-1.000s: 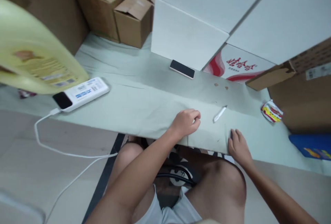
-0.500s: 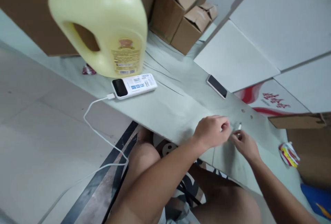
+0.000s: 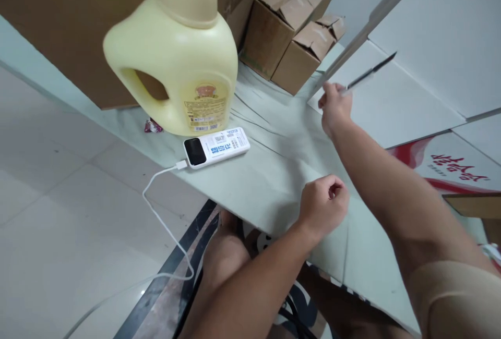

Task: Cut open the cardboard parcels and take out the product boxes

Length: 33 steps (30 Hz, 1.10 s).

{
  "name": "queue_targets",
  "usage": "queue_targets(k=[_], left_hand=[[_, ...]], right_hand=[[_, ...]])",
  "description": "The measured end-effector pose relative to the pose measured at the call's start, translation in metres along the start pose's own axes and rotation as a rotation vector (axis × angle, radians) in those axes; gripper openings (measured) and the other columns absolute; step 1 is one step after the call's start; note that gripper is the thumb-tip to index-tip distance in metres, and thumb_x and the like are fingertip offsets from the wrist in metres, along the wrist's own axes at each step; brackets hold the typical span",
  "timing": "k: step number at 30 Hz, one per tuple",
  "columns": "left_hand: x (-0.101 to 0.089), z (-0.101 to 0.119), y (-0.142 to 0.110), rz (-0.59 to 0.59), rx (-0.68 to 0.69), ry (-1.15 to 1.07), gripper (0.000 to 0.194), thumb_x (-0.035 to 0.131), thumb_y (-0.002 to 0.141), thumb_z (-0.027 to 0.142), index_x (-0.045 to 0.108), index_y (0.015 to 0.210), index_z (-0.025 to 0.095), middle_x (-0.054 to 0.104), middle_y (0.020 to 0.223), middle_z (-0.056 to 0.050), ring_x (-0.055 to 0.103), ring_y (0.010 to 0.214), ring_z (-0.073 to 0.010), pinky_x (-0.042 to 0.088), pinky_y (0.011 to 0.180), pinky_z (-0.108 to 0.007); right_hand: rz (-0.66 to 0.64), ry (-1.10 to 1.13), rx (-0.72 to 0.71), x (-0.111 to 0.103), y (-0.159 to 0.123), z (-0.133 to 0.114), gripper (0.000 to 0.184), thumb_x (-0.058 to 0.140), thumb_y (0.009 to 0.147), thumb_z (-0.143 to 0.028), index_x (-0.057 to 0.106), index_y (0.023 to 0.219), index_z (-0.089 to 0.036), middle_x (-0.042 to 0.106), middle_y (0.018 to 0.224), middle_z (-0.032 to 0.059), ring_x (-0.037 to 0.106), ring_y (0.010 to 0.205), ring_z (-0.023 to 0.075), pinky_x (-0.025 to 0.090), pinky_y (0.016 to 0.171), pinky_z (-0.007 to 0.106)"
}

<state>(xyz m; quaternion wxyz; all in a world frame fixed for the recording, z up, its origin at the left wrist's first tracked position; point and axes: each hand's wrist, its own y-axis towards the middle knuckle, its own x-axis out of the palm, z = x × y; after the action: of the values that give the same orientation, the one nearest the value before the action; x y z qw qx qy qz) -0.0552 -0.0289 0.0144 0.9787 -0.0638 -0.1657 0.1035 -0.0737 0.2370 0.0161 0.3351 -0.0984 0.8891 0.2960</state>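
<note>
My right hand (image 3: 334, 107) is raised over the pale green table (image 3: 266, 172) and pinches a slim white pen (image 3: 366, 74) that points up and to the right. Lower down, my left hand (image 3: 324, 203) rests near the table's front edge, curled into a loose fist with nothing visible in it. A large pale yellow jug (image 3: 176, 62) with a handle stands at the left of the table. A white power bank (image 3: 216, 147) lies in front of it, with a white cable (image 3: 160, 214) hanging off the edge.
Brown cardboard boxes (image 3: 293, 31) stand at the back. White flat panels (image 3: 410, 68) and a red-printed white box (image 3: 442, 164) lean at the right. A large brown board (image 3: 70, 31) stands behind the jug. My bare knees (image 3: 227, 250) are under the table edge.
My right hand picked the pen up from the table and lifted it up and away. My left hand drew back slightly. The camera view swung left, bringing the jug into full view.
</note>
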Motion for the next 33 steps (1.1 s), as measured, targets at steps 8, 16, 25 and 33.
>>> queue_targets(k=[8,16,25,33], left_hand=[[-0.003,0.004,0.014,0.031,-0.112,0.019,0.012,0.057,0.08,0.013,0.062,0.072,0.022,0.058,0.065,0.003,0.052,0.063,-0.0129,0.041,0.063,-0.027],[0.002,0.0,0.015,-0.005,-0.145,0.011,0.01,0.056,0.081,0.016,0.06,0.073,0.022,0.059,0.067,0.002,0.051,0.065,-0.0125,0.04,0.064,-0.028],[-0.028,0.011,0.01,0.293,0.057,-0.053,0.014,0.052,0.088,0.012,0.056,0.078,0.021,0.059,0.073,0.0,0.055,0.072,-0.0141,0.046,0.07,-0.028],[-0.04,0.01,0.031,0.68,0.282,0.036,0.028,0.053,0.087,0.014,0.057,0.114,0.021,0.063,0.121,-0.008,0.06,0.118,-0.0202,0.049,0.103,-0.034]], right_hand=[[-0.089,-0.581,-0.058,0.032,0.08,-0.045,0.06,0.049,0.098,-0.045,0.061,0.129,0.005,0.053,0.15,0.0192,0.042,0.148,0.0426,0.031,0.113,0.06],[-0.17,-0.552,0.088,0.031,0.075,-0.064,0.054,0.053,0.094,-0.032,0.058,0.137,0.0,0.048,0.159,0.0208,0.045,0.149,0.0396,0.026,0.118,0.066],[-0.127,-0.191,-0.121,-0.103,-0.1,-0.047,0.046,0.055,0.098,-0.035,0.062,0.143,-0.025,0.056,0.157,0.0067,0.054,0.147,0.0275,0.042,0.126,0.054],[0.207,-0.145,0.607,-0.219,-0.321,0.011,0.023,0.054,0.089,-0.044,0.075,0.096,-0.043,0.076,0.122,0.0066,0.068,0.125,0.0401,0.051,0.109,0.068]])
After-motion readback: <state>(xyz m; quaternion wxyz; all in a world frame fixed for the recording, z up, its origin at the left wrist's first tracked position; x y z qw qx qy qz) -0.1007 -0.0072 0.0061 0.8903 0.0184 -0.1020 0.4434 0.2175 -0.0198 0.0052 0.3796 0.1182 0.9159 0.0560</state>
